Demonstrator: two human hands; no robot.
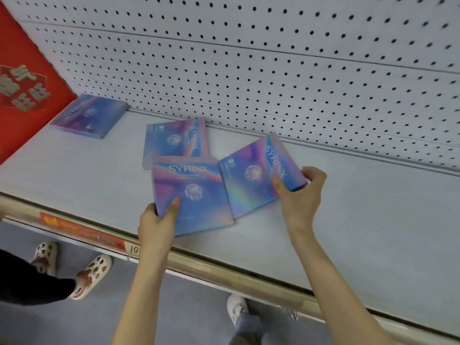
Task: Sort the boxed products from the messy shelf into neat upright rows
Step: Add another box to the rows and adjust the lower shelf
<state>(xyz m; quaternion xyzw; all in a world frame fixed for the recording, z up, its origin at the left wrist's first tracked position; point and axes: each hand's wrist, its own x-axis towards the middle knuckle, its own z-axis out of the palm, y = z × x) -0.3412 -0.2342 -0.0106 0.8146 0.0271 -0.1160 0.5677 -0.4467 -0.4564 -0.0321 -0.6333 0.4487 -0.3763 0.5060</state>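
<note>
— If neat upright rows are the goal, how far along does the head view put it?
— Barely begun, I'd judge. All four boxes lie face-up on the shelf [348, 220], none stands upright, and there is no row yet. The whole sort is left to do.
— What do the fingers have?
— The left fingers [174, 206] pinch the front box [196, 195] at its near left corner, thumb on the top face and the rest tucked beneath. The right fingers [314, 174] clasp the right box [256, 178] at its right corner, thumb on top and the others curled round the far edge.
— And the other two?
— The back box [174, 138] lies just beyond the left fingers, its near edge under the front box. The far box [89, 115] lies well apart, off to the left of them, near the red panel [25, 70].
— Do the held boxes touch?
— They sit side by side between the two sets of fingers. I cannot tell whether their edges meet, or whether either is clear of the shelf.
</note>
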